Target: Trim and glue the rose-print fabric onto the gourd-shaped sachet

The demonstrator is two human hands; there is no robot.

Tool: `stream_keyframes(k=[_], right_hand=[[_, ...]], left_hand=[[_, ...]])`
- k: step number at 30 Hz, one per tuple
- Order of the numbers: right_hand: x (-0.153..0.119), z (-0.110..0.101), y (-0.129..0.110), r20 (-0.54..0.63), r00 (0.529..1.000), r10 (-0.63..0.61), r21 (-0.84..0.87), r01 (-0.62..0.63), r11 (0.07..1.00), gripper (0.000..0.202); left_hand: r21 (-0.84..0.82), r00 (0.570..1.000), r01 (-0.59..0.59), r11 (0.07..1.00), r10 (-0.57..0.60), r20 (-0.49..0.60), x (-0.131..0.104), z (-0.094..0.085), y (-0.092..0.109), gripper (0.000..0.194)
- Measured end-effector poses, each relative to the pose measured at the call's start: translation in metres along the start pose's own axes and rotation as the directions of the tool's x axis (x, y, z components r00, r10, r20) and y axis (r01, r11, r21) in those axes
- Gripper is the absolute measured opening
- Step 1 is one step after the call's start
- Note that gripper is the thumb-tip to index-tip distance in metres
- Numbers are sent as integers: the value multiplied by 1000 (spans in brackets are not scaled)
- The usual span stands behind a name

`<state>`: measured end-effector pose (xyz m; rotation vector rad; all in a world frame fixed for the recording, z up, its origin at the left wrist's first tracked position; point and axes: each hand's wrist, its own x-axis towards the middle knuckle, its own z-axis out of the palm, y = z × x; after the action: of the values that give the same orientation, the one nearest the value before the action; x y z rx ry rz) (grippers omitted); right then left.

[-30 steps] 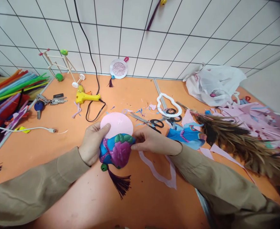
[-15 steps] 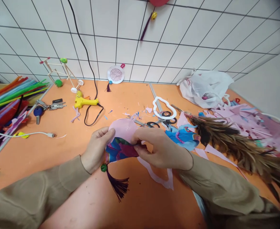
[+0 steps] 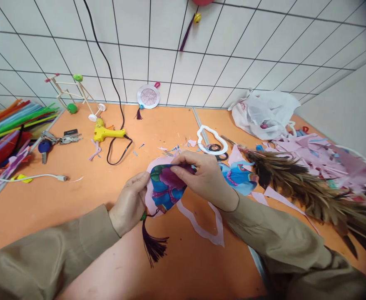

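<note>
Nearer than the yellow glue gun and to its right, the left hand closes on the edge of a pink sheet; the right hand grips a smooth, curved flower sheet, blue and purple. A thready tassel trails below. Far right of the glue gun, a crumpled bag holds something pink.

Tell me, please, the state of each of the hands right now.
Left hand: closed, holding the pink cutout.
Right hand: closed, pinching the blue flower-patterned piece.
</note>
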<state>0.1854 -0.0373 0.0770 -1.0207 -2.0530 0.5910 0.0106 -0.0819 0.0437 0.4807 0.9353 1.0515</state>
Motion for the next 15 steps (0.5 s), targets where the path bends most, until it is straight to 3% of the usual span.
stream_keyframes(k=[3, 8, 12, 15], right_hand=[[0, 1, 2, -54, 998, 20, 26, -18, 999, 10], [0, 1, 2, 47, 990, 133, 300, -141, 944, 7], [-3, 2, 3, -78, 997, 27, 7, -27, 1000, 9], [-4, 5, 5, -67, 998, -14, -130, 6, 991, 9]], left_hand=[[-34, 999, -7, 999, 8, 36, 1, -2, -4, 39], [-99, 996, -25, 995, 33, 77, 5, -4, -9, 31], [-169, 997, 4, 986, 9, 75, 7, -6, -12, 34], [-211, 996, 30, 977, -11, 93, 7, -6, -14, 39]])
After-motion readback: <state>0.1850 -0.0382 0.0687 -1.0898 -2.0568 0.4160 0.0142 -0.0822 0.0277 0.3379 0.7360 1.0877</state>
